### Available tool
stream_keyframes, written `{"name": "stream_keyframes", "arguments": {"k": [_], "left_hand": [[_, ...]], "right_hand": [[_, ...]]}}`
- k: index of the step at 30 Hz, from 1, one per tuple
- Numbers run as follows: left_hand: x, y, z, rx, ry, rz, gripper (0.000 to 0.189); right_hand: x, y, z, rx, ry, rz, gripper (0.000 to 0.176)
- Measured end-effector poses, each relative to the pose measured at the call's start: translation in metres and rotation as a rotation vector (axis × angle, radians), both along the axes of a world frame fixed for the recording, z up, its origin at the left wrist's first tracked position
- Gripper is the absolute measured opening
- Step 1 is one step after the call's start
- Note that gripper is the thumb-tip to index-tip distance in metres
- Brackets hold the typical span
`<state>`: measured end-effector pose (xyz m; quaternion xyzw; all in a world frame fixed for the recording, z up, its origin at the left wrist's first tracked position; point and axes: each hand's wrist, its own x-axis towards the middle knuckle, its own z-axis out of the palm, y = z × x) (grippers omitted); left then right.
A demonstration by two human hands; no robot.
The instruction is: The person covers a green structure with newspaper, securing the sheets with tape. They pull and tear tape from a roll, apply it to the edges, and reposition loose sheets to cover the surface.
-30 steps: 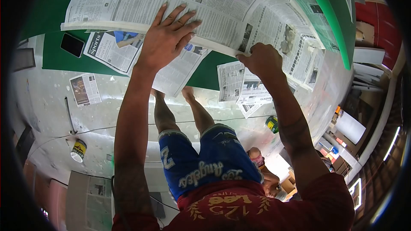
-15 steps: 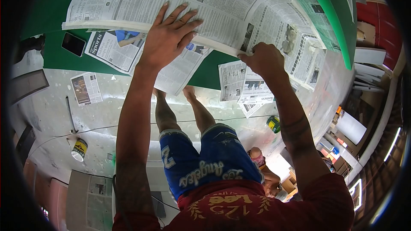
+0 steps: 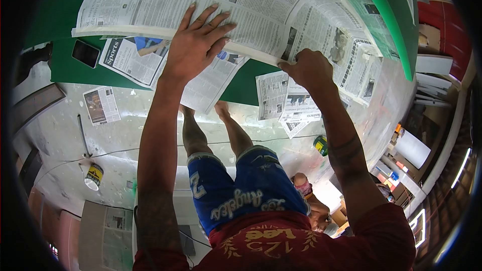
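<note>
Newspaper (image 3: pixel 150 0) under flat, released left hand (image 3: pixel 196 45); right hand (image 3: pixel 309 68) grip clenched on its edge.

Newspaper sheet (image 3: pixel 150 5) under left hand (image 3: pixel 196 45): white, dense black print, grey photos
Surface (image 3: pixel 63 73) behind sheet: flat green
Sports page (image 3: pixel 125 57) just below left hand: black headline, blue photo
Phone (image 3: pixel 85 52) left of left hand: black
Shorts (image 3: pixel 241 190) between forearms: blue, white lettering
Shirt (image 3: pixel 281 243): red, yellow print
Floor (image 3: pixel 60 130): pale grey, paint-speckled
Can (image 3: pixel 94 175) well below left hand: yellow-and-black label
Second can (image 3: pixel 320 145) below right hand (image 3: pixel 309 70): green, yellow
</note>
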<state>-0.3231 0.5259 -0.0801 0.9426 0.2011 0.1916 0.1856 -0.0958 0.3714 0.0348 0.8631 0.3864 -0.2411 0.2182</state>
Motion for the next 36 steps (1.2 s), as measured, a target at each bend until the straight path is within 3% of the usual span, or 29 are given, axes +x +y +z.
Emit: {"name": "stream_keyframes", "arguments": {"k": [14, 22, 26, 29, 36], "left_hand": [[0.003, -0.006, -0.002, -0.004, -0.028, 0.035, 0.040], [0.030, -0.047, -0.012, 0.066, -0.023, 0.252, 0.047], [0.068, -0.114, -0.015, -0.165, 0.111, 0.169, 0.069], [0.086, -0.144, -0.001, -0.187, 0.106, 0.139, 0.078], [0.078, -0.133, 0.000, -0.214, 0.106, 0.132, 0.071]], "right_hand": [[0.002, 0.000, -0.003, -0.023, 0.010, -0.009, 0.054], [0.001, 0.002, -0.001, -0.046, -0.002, -0.011, 0.052], [0.001, 0.006, 0.002, -0.045, 0.039, -0.070, 0.050], [0.003, 0.003, 0.000, 0.014, 0.031, -0.025, 0.048], [0.007, 0.005, 0.001, -0.008, 0.047, -0.037, 0.049]]}}
